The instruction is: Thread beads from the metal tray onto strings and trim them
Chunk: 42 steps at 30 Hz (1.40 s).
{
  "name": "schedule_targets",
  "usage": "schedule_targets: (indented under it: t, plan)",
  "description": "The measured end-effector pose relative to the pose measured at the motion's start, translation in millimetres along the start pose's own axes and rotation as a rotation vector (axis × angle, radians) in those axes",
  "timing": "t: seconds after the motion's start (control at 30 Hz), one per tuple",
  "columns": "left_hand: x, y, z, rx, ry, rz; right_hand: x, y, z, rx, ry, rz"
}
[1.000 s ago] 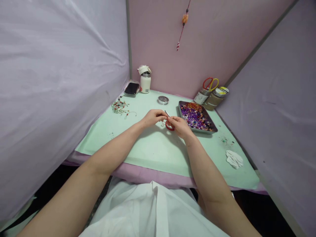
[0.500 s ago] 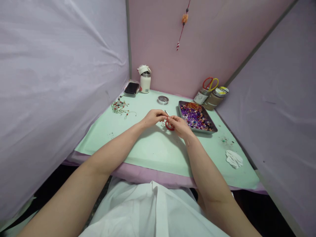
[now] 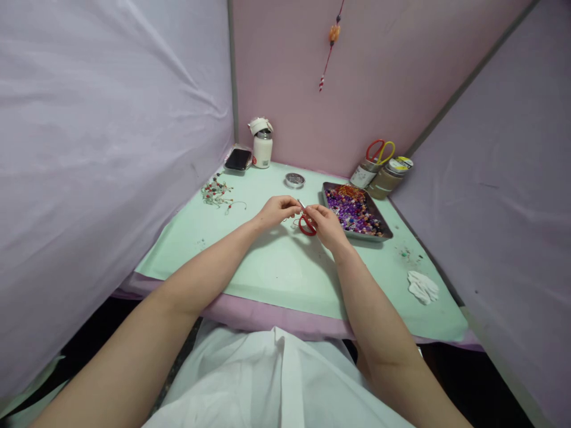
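My left hand [image 3: 280, 212] is closed in a pinch above the middle of the mat. From its fingertips a thin cord [image 3: 295, 223] hangs in small loops; any bead on it is too small to make out. Just to the right, my right hand [image 3: 326, 224] is closed on red-handled scissors [image 3: 307, 226]. Their handle loops point down toward the mat and the metal blades rise between my two hands. The fingertips of both hands are close together but apart.
A metal tray of purple and mixed beads [image 3: 357, 209] lies right of my hands. Behind stand a small round tin [image 3: 295, 180], a white bottle [image 3: 263, 150] and jars [image 3: 387, 180], one holding scissors. Beaded strings [image 3: 217, 193] lie left; a white cloth [image 3: 423, 288] lies right.
My fingertips have drawn slightly apart, and more of the red scissors handles shows between my hands. The things on the mat have stayed in place.
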<state>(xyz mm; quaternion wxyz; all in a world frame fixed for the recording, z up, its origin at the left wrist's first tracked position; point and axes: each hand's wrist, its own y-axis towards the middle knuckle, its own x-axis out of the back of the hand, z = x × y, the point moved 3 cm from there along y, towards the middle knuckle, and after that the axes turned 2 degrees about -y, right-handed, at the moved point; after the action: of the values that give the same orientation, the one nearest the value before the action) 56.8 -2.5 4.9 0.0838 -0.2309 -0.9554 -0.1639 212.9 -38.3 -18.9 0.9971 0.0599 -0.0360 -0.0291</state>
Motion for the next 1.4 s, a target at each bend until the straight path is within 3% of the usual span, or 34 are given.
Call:
schedule_targets:
  t: [0.1, 0.23, 0.37, 0.6, 0.8, 1.1, 1.27, 1.4]
  plan:
    - [0.9, -0.9, -2.2, 0.016, -0.026, 0.002, -1.6, -3.5, 6.3, 0.042, -0.079, 0.043]
    - [-2.4, -1.6, -1.9, 0.059, -0.068, 0.1, -1.0, -4.7, 11.6, 0.155, -0.097, -0.039]
    - [-3.5, -2.7, -3.9, 0.04, -0.123, 0.175, -3.8, -2.3, 10.7, 0.242, -0.093, -0.027]
    - [1.1, -4.5, -10.6, -0.036, -0.268, 0.191, 4.6, 3.4, 3.9, 0.2, -0.21, -0.137]
    - [-1.4, -2.0, -5.6, 0.01, -0.353, 0.224, 5.4, 5.6, -5.7, 0.166, -0.438, -0.141]
    - [3.7, 1.7, 5.6, 0.132, -0.176, 0.012, -2.7, -11.1, 19.9, 0.551, -0.589, -0.283]
    - [3.2, 1.4, 13.2, 0.282, -0.254, -0.036, -19.1, -22.2, 25.6, 0.771, -0.674, -0.148]
    - [-0.1, -0.1, 15.8, 0.36, -0.357, -0.004, -28.5, -22.9, 18.0, 0.801, -0.846, -0.034]
